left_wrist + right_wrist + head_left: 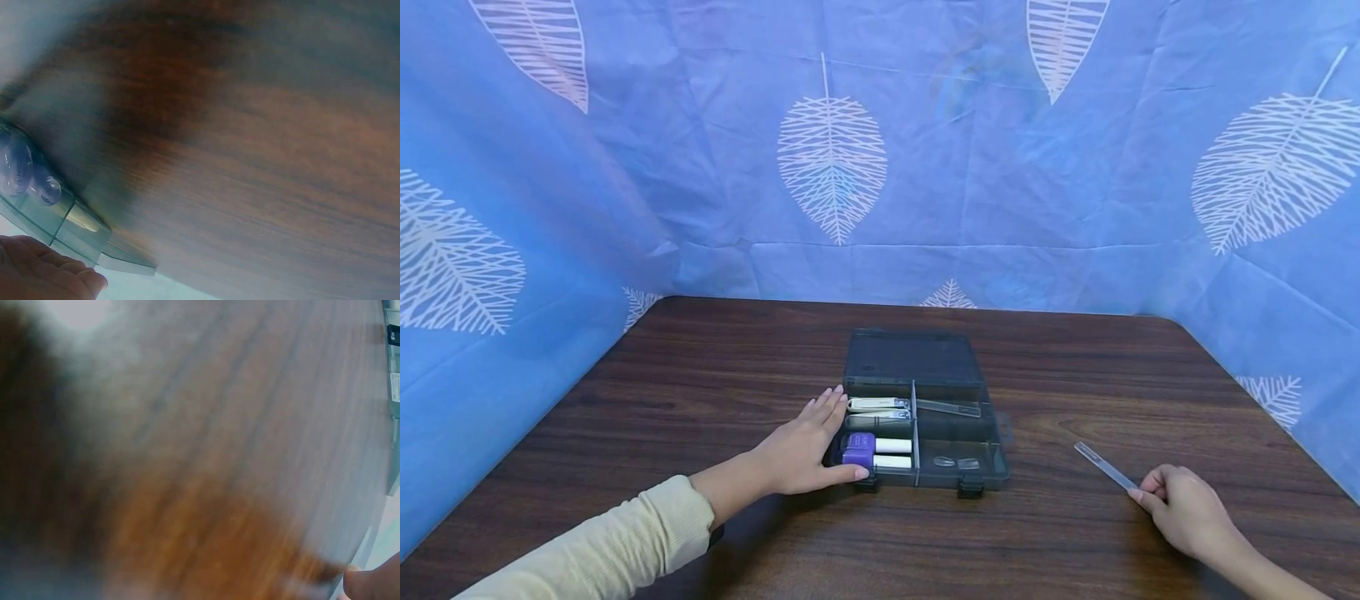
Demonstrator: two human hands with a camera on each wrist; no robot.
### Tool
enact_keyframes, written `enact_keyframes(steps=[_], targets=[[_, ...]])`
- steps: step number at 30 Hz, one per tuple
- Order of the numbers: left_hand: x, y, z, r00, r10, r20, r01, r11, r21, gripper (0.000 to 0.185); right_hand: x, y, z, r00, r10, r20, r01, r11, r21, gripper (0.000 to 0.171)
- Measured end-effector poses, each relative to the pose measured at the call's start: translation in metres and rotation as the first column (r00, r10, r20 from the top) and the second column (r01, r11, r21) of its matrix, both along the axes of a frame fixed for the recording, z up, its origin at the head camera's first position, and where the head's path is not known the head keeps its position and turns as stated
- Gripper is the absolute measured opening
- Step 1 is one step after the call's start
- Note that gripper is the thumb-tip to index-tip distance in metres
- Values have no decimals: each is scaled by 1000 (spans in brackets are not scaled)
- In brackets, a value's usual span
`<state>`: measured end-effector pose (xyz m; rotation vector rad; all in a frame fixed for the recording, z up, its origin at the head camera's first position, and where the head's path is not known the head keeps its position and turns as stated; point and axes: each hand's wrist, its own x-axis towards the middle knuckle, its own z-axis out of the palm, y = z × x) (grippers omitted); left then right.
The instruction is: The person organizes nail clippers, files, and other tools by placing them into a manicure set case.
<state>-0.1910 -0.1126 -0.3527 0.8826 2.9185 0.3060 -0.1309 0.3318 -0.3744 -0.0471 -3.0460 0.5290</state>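
My right hand pinches one end of a slim translucent nail file between thumb and fingers, its other end pointing up and left toward the box. My left hand lies against the left side of an open dark clear plastic box, fingers extended along the edge and thumb at the front corner. Inside, on the left, are two nail clippers and two purple polish bottles with white caps. A similar translucent file lies at the back right. Two small clear nail tips sit at the front right.
The box's lid is folded back behind it on the dark wooden table. Black latches stick out at the front. Blue cloth with white leaf prints hangs around the table's back and sides.
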Motion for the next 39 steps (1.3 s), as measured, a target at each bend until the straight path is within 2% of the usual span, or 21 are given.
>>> enact_keyframes(steps=[8, 18, 25, 31, 34, 39], targets=[[0, 0, 0, 1000, -4, -2, 4, 1000, 7, 95, -2, -5, 2, 993, 40, -109, -36, 999, 30, 14], [1, 1, 2, 1000, -3, 1, 3, 1000, 8, 95, -5, -7, 1, 966, 86, -244, -75, 996, 54, 12], [1, 1, 0, 1000, 1, 2, -1, 1000, 11, 96, -12, -21, 7, 962, 83, -262, -84, 996, 9, 8], [1, 0, 0, 1000, 0, 1, -1, 1000, 15, 95, -19, -42, 9, 914, 114, -389, -138, 990, -34, 6], [1, 0, -1, 1000, 1, 1, -1, 1000, 13, 96, -23, -52, 12, 895, 132, -426, -169, 984, -51, 6], [0, -1, -2, 1000, 0, -1, 0, 1000, 15, 96, -30, -66, 19, 881, 142, -451, -197, 977, -77, 6]])
